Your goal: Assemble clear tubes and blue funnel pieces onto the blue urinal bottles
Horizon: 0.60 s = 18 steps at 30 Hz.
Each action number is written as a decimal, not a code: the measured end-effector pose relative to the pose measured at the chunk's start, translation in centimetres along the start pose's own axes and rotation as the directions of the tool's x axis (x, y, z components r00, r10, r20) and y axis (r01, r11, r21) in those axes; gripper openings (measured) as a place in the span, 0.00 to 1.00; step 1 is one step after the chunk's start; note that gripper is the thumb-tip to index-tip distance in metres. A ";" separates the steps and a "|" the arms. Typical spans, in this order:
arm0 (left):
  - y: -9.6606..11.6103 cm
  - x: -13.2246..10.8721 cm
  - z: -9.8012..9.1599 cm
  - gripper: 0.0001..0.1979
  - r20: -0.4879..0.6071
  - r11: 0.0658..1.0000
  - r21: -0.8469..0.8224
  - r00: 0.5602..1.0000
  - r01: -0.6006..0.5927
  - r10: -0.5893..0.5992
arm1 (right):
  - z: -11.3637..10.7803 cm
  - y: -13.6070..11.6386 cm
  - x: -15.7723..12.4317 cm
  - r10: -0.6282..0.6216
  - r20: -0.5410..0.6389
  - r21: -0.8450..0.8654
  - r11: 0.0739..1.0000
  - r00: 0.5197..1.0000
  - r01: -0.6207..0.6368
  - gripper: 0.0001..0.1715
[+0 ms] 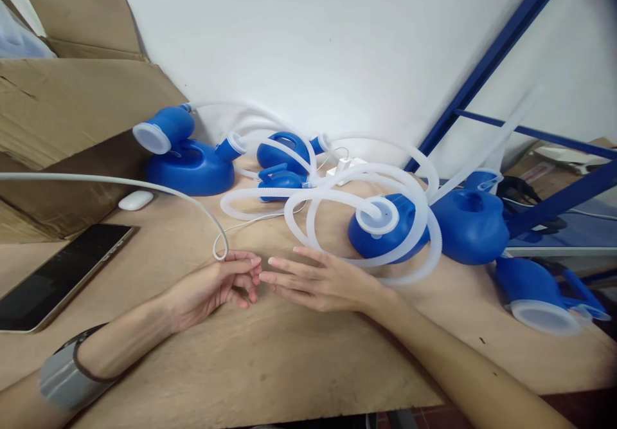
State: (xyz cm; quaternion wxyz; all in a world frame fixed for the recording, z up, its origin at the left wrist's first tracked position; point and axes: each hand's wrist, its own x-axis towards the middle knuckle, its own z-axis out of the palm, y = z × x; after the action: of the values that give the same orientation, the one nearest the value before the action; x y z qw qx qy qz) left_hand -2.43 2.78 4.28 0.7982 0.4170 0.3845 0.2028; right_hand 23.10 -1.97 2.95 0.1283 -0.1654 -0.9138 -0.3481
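Note:
My left hand (219,291) is just above the wooden table, thumb and forefinger pinched together and the other fingers curled. Whatever lies in the pinch, if anything, is too small to make out. A white cable (193,199) arches in from the left and loops down at the base of that thumb. My right hand (325,281) has its fingers stretched towards the left fingertips, nearly touching them, and holds nothing. Just beyond it lie coils of translucent ribbed hose (366,262). One hose end meets the white cap (376,215) of a blue plastic jug (359,239).
More blue jugs (190,168) stand along the wall and at the right, one lying near the table edge (525,281). At the left are a cardboard box (87,104), a phone or tablet (62,274) and a white mouse-like case (135,200). A blue metal frame (482,62) rises at right.

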 end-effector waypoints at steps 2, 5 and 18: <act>-0.1 0.0 0.1 0.21 0.005 1.000 0.009 1.000 0.012 -0.012 | 0.0 0.0 0.0 -0.002 0.004 0.007 1.000 1.000 0.002 0.20; -0.3 0.1 -0.1 0.20 -0.024 0.999 0.043 1.000 -0.003 0.004 | 0.0 0.0 0.0 -0.007 0.004 0.016 1.000 1.000 0.006 0.22; -0.1 0.2 0.0 0.21 -0.044 0.990 0.109 0.995 -0.085 0.091 | 0.3 0.0 -0.3 0.011 0.013 0.029 1.000 1.000 -0.012 0.20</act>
State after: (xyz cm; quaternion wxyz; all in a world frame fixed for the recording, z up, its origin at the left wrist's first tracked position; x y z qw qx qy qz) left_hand -2.29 2.85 4.07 0.7552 0.4708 0.3956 0.2270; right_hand 23.38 -1.80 2.64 0.1268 -0.1710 -0.9186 -0.3330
